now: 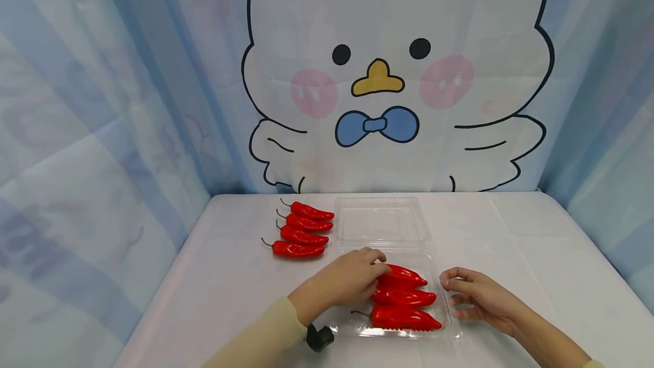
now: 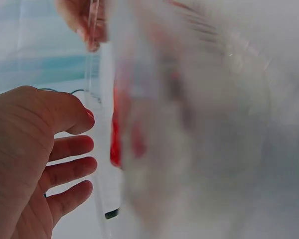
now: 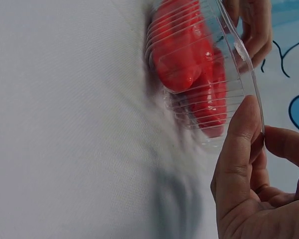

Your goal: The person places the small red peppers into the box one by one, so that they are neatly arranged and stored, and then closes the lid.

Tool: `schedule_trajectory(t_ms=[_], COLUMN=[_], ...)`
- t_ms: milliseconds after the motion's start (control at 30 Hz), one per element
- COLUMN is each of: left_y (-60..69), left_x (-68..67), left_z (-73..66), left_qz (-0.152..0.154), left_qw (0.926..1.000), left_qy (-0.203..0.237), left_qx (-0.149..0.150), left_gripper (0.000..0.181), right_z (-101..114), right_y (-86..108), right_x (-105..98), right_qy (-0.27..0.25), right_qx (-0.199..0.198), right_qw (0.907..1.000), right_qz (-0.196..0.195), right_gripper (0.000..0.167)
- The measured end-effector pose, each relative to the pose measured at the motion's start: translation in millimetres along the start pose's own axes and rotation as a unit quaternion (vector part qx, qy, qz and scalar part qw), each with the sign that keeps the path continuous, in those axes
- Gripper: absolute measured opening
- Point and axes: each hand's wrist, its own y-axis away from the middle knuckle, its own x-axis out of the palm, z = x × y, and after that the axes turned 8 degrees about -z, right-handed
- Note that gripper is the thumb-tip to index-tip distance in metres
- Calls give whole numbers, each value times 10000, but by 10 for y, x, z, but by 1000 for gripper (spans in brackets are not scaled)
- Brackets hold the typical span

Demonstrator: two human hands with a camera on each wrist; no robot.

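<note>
A pale-blue patterned fabric curtain (image 1: 117, 101) hangs at the left. Next, on the white cloth-covered table (image 1: 526, 243), four glossy red chilli peppers with thin curved stems (image 1: 304, 236) lie in a staggered column beside a clear, hinged plastic container (image 1: 349, 325). The left hand (image 1: 342, 280), its cream-coloured sleeve (image 1: 268, 331) below, reaches over the container's base, covering the stem ends of the upper peppers there; its fingers look relaxed and parted (the left wrist view shows nothing between them). The container's transparent lid (image 1: 379, 221) lies folded back on the far side, below a white cartoon bird (image 1: 383, 10) with a blue bow tie. In the base, three plump red peppers (image 1: 405, 318) are visible one beside another, tips pointing right. At the base's right edge, the right hand (image 1: 482, 297) pinches the clear rim between thumb and finger.
</note>
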Motion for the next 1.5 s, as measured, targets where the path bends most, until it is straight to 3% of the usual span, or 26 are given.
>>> schedule_trajectory(t_ms=[367,667,933,1200,1500], left_y=[123,276,439,619,769], left_x=[-61,-62,-86,-77,-1], left_z=[150,276,464,653,849], left_qz=[-465,-368,-552,-948,-1011], left_qw=[9988,9984,9966,9929,9882], left_qy=[-171,-321,-178,-261,-475], left_qx=[-52,-298,-582,-676,-1046], left_gripper=[38,40,39,36,43], right_z=[-4,-4,-11,-21,-26], right_y=[-11,-10,-17,-20,-18], right_x=[-6,-23,1,22,17], right_qy=[14,55,7,46,9], right_qx=[25,27,49,33,-14], right_qw=[9999,9999,9999,9999,10000], right_qz=[-120,-147,-96,-153,-61], right_gripper=[38,40,39,40,39])
